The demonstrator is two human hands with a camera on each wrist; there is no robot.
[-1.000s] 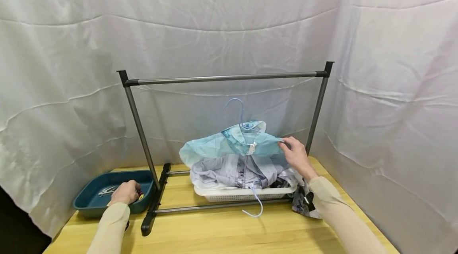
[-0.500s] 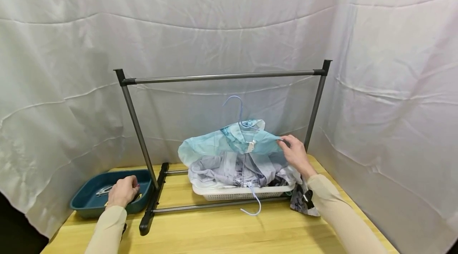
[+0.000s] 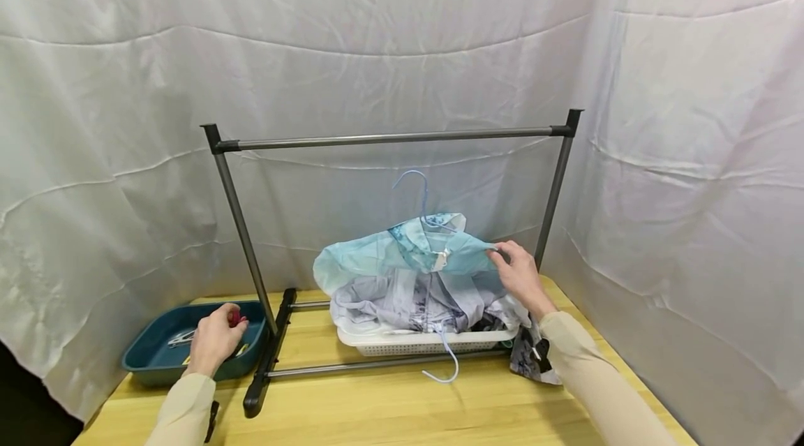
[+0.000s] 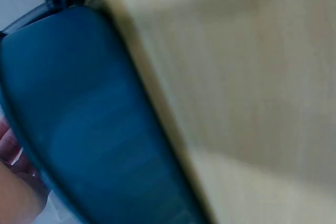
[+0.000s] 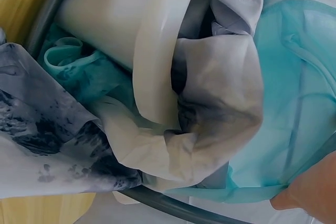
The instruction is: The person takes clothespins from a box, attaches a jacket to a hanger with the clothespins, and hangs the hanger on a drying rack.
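wooden table [image 3: 389, 411]: left hand [image 3: 213, 338] pinches red clip [image 3: 234, 318]; right hand [image 3: 516, 271] grips teal garment [image 3: 377, 257].

Showing as thin, slightly sheer turquoise cloth on the garment [image 3: 402, 254], draping softly over a slim pale-blue hanger [image 3: 419, 189]. Gleaming dully as brushed grey metal along the rack [image 3: 389, 137], at 12 o'clock. Looking like perforated white plastic on the basket [image 3: 427, 341]; smooth teal plastic on the tray [image 3: 147, 355]; matt pale wood on the table [image 3: 402, 411].
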